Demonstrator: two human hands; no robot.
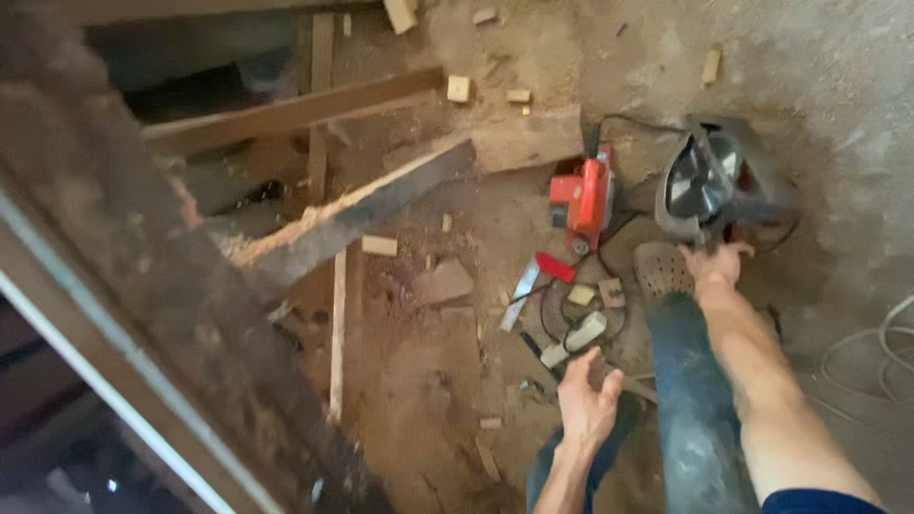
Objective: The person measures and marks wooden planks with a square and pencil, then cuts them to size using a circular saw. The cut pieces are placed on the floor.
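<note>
Circular saw (709, 181), grey guard and round blade, lying on the dusty floor (428, 381): right hand (716, 263) reaches its near edge with fingers curled at the housing, though whether they actually grip it cannot be told. Left hand (586, 400): fingers spread wide, empty, hovering above a white plug strip (574, 339) and coiled black cord (571, 314). Around them: red power planer (583, 198) just left of the saw, dark plank (362, 214) with splintered end, scattered wood offcuts (379, 246), sawdust, white cable (871, 347) at far right.
</note>
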